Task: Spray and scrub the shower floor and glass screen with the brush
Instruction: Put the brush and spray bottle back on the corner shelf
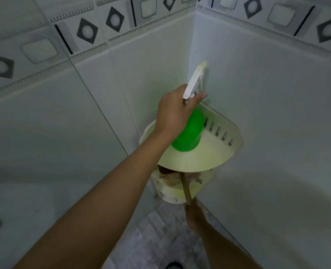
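Green spray bottle (188, 132) sits on the upper corner shelf (209, 154) with the left hand (175, 113) gripping its white trigger head (193, 80) — right hand (194, 214) lower down looks wrapped around the brush handle (186, 189), kinda dim though.

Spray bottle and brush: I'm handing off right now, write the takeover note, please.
Left hand grips the green spray bottle by its white trigger head, at the upper corner shelf.
Right hand holds the brush handle; its upper end lies in the dirty lower shelf.
Done: both tools in hand; no spraying or scrubbing visible.
Left: spray and scrub the shower floor; glass screen is out of view.
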